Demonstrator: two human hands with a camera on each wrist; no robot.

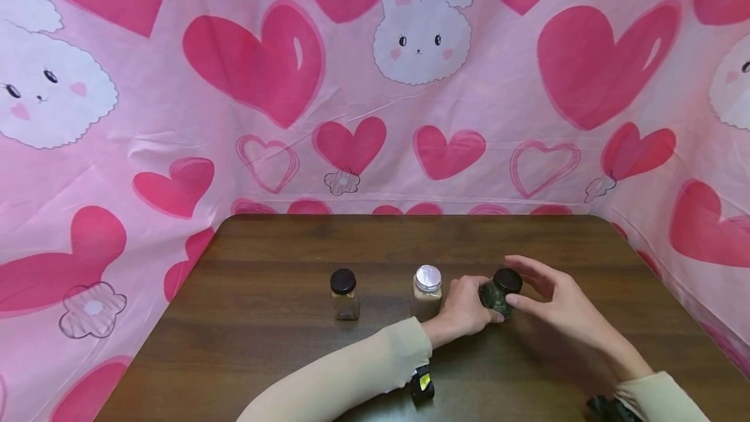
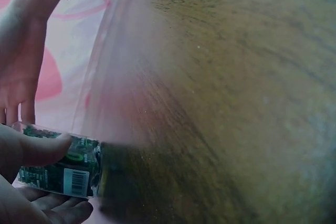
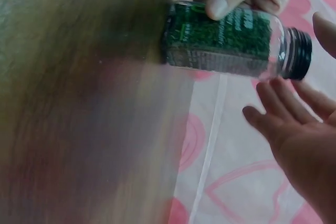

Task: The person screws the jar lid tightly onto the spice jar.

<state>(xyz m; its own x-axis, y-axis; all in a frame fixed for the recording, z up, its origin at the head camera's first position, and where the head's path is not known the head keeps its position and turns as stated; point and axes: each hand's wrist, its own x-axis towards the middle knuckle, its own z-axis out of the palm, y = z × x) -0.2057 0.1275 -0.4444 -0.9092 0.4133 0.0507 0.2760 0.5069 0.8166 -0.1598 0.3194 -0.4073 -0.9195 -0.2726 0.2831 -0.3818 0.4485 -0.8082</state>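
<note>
My left hand (image 1: 465, 308) grips the body of a clear spice jar (image 1: 496, 299) filled with green dried herbs. In the right wrist view its black screw lid (image 3: 300, 55) is on, and the left thumb lies across the label. The jar's base is at the tabletop, and a barcode label (image 2: 76, 182) shows on its side in the left wrist view. Around the lid, my right hand (image 1: 565, 305) is spread, thumb on one side and fingers on the other. Its fingers look loose, with the fingertips (image 3: 275, 83) close by the lid.
Beside my left hand stands a jar with a silvery-white top (image 1: 428, 279) and pale contents. Further left is a black-lidded jar (image 1: 344, 305) with brownish contents. All stand on a dark wooden table (image 1: 263, 357). A pink cloth (image 1: 351, 96) with hearts and rabbits hangs behind and beside it.
</note>
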